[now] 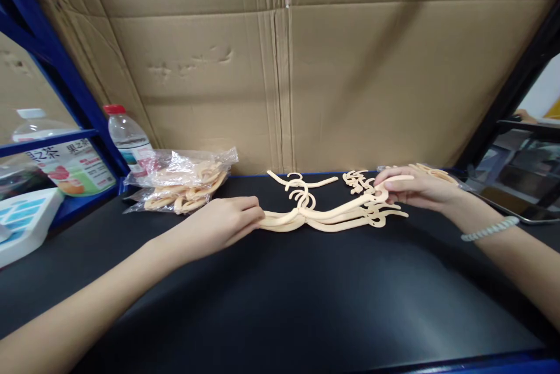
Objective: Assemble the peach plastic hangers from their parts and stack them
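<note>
Several beige plastic hangers (336, 225) lie in a stack on the black table (280, 304), their hooks pointing toward the cardboard wall. My left hand (236, 219) is closed around the stack's left end. At the right end, my right hand (413, 187) pinches a small curved beige piece (381, 192) between thumb and fingers, against the top hanger's arm tip. More such pieces seem to hang about the right tips. A loose pile of small beige pieces (355, 180) lies just behind. Another beige hanger (321, 182) rests farther back, near the wall.
Clear plastic bags of beige hangers (192, 184) sit at the back left, beside a red-capped bottle (129, 137). Another bag (431, 172) lies behind my right hand. A cardboard wall (196, 88) closes off the back. A white-and-blue case (26, 219) stands at the left edge.
</note>
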{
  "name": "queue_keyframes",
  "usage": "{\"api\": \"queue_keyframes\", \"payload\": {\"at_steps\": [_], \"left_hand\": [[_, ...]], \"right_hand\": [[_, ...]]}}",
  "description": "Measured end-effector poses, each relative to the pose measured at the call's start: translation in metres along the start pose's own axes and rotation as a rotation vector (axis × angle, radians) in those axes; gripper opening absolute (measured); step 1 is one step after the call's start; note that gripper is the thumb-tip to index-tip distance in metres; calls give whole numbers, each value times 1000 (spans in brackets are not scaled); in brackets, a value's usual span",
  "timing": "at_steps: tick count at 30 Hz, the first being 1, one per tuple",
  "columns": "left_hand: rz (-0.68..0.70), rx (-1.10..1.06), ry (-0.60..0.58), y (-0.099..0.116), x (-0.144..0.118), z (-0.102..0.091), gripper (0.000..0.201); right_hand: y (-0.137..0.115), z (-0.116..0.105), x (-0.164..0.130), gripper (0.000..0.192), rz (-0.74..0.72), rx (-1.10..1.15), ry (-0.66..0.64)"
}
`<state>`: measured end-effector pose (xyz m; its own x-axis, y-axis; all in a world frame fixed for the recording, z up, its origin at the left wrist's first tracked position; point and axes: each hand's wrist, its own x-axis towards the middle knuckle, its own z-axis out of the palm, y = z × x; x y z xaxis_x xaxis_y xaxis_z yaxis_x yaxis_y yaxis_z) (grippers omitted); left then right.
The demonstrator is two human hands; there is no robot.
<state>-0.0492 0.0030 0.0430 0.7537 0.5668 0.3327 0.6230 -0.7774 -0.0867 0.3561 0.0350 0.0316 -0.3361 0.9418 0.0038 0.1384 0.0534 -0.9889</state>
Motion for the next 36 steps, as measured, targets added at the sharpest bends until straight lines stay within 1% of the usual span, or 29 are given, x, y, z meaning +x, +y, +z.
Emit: {"api": "queue_keyframes", "payload": {"at_steps": [3, 6, 9, 14, 19, 21, 30, 36], "left_hand": [[120, 82, -161, 4, 1, 1, 24], [131, 100, -189, 8, 1, 3, 22], [108, 78, -183, 10, 0, 6, 22], [100, 34, -158, 12, 0, 11, 21], [79, 92, -183, 12, 1, 14, 20], [76, 107, -189, 12, 1, 16, 21], [88, 182, -142, 12, 1, 18, 24], [122, 208, -85, 14, 3, 17, 19]], "right_hand": [[-3, -9, -3, 19, -7, -300, -138], [-8, -12, -4, 17, -8, -537, -248], [-10, -11, -6, 17, 24, -664, -324], [-4, -4, -5, 19, 42, -828, -275], [-1, -1, -2, 29, 75, -853, -263], [-1, -2, -1, 30, 79, -877, -245], [0, 0, -1, 22, 1, -1032, -129], [1, 3, 0, 15, -9, -1051, -104]]}}
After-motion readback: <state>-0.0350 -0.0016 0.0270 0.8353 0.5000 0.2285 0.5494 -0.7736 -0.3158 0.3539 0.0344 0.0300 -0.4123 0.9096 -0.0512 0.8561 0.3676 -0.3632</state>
